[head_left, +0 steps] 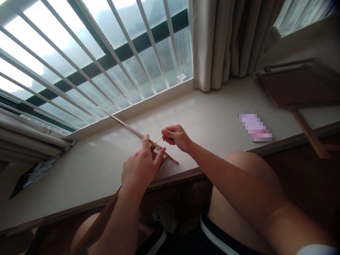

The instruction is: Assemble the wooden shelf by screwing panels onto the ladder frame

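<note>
My left hand (142, 159) grips a brown wooden frame (127, 126) near its corner, index finger and thumb laid over the edge. One long rail of the frame slants away towards the window; another part runs back beneath my left forearm to my lap. My right hand (176, 137) pinches a thin, straight metal rod (158, 139) between thumb and fingers. The rod's far end meets the frame beside my left hand; its tip is hard to make out, as is the other end inside my right fingers.
A pale window ledge (207, 117) stretches under the barred window. A pixelated pink phone-like object (255, 128) lies on it at the right. Beyond that, a dark wooden panel (305, 86) with a leg hangs over the ledge's edge. A beige curtain (212, 46) touches the ledge.
</note>
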A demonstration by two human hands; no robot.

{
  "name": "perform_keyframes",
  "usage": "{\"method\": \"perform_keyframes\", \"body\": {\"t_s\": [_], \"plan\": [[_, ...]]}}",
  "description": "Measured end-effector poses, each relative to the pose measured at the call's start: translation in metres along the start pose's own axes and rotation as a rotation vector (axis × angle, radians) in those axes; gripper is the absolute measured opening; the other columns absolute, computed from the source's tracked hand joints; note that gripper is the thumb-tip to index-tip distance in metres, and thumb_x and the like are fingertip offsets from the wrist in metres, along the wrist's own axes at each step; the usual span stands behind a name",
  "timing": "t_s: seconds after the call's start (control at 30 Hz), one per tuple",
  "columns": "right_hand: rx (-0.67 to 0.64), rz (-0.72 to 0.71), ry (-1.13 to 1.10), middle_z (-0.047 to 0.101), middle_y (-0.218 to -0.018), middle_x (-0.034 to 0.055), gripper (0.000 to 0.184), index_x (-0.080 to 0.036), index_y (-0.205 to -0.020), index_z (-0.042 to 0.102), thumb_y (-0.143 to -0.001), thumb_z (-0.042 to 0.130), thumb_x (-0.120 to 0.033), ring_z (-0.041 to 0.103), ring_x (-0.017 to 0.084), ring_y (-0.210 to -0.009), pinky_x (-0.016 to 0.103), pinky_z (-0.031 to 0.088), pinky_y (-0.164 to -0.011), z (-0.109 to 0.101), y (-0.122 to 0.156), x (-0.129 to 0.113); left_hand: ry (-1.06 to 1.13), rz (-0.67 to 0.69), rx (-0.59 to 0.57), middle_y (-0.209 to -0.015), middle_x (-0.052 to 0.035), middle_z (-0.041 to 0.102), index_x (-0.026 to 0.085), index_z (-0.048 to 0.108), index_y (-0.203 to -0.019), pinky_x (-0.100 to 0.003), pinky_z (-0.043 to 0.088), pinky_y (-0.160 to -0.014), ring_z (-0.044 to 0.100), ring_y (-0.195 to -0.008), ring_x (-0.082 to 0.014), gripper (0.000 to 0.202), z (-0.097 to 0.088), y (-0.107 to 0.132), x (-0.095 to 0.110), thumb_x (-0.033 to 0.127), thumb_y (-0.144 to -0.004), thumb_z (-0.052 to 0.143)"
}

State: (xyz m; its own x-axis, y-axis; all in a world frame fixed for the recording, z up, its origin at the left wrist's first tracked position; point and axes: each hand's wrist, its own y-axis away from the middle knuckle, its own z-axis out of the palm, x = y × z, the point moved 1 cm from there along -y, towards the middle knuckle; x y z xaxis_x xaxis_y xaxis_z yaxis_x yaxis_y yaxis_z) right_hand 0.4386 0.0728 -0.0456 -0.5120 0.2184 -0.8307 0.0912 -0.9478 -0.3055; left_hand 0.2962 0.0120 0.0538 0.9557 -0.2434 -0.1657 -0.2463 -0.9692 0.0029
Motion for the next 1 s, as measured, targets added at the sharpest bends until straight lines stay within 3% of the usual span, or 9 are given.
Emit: {"method": "perform_keyframes", "body": {"t_s": [1.0], "plan": [[0.024,0.045,-0.039,0.037,-0.039,-0.0066,0.037,-0.013,-0.057,0.057,-0.082,0.064,-0.039,0.026,0.004,-0.035,0.02,0.014,-0.036,0.0028,-0.0007,0.0019,-0.021,-0.012,-0.001,-0.096,-0.0147,0.07,0.022,0.022,-0.147,-0.039,0.046,-0.072,0.067,-0.086,-0.0328,0.072,-0.0002,0.0005,0.0017,0.063,-0.089,0.023]]}}
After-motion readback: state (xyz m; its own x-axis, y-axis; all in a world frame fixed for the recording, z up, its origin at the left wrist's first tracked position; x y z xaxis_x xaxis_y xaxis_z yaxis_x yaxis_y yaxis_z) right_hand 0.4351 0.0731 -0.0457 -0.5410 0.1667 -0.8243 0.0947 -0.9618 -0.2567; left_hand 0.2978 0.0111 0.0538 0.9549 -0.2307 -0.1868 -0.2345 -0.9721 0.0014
